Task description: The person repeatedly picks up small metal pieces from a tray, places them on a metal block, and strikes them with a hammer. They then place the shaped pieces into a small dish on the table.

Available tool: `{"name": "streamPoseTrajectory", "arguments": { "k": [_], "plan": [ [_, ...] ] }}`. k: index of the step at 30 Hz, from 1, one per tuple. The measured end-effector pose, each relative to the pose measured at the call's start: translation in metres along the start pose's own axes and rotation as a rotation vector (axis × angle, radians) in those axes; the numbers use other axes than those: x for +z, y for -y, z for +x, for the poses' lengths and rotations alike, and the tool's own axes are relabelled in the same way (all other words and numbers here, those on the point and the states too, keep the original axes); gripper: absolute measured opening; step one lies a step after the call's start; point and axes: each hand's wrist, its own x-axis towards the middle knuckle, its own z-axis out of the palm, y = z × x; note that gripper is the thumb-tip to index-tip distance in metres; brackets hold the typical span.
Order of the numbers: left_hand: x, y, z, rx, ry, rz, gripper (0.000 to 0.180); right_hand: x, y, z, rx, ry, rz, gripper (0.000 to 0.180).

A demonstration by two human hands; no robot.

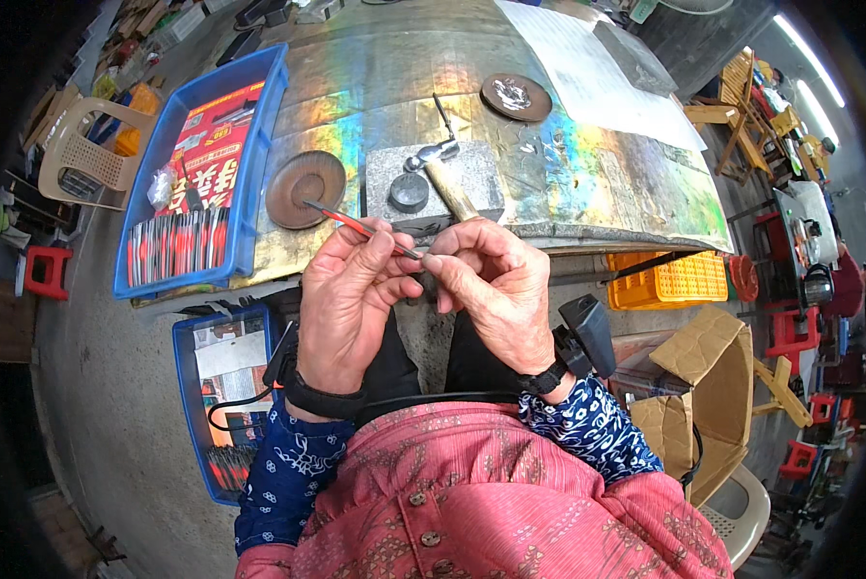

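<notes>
Now | left hand (348,294) pinches red stick (356,227) | right hand (495,289) pinches its tip, grips hammer (449,183) | risk: thin stick may slip, loose pinch

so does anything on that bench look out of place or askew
Mostly orderly. One thing: the hammer lies tilted across the grey stone block, its handle running off the near edge toward the right hand. The left hand holds a thin red tool over the bench edge. Nothing looks spilled or broken.
</notes>
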Motion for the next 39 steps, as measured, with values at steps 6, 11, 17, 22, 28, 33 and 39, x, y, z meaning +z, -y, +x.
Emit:
{"name": "streamPoseTrajectory", "arguments": {
  "k": [6,11,17,22,28,33,39],
  "plan": [
    [-0.001,0.004,0.001,0.020,0.000,-0.029,0.015,0.005,-0.009,0.000,-0.079,-0.071,-0.044,0.005],
    [0.000,0.010,0.001,0.094,-0.031,0.006,0.015,0.008,-0.015,-0.003,-0.098,-0.064,-0.123,0.005],
    [-0.001,0.014,0.003,0.165,-0.086,0.114,0.015,0.013,-0.025,-0.001,-0.078,-0.147,-0.095,0.005],
    [-0.006,0.013,0.013,0.148,-0.125,0.157,0.016,0.010,-0.030,0.011,-0.178,-0.128,-0.382,0.010],
    [-0.013,0.003,0.032,0.162,-0.068,0.250,0.016,-0.011,-0.018,0.023,-0.448,-0.066,-0.696,0.011],
    [-0.019,-0.008,0.057,0.299,-0.048,0.511,0.016,-0.035,-0.010,0.030,-0.554,-0.104,-1.168,0.019],
    [-0.015,-0.003,0.075,0.403,-0.091,0.678,0.009,-0.042,-0.015,0.027,-0.222,-0.011,-1.225,0.041]
  ]
}}
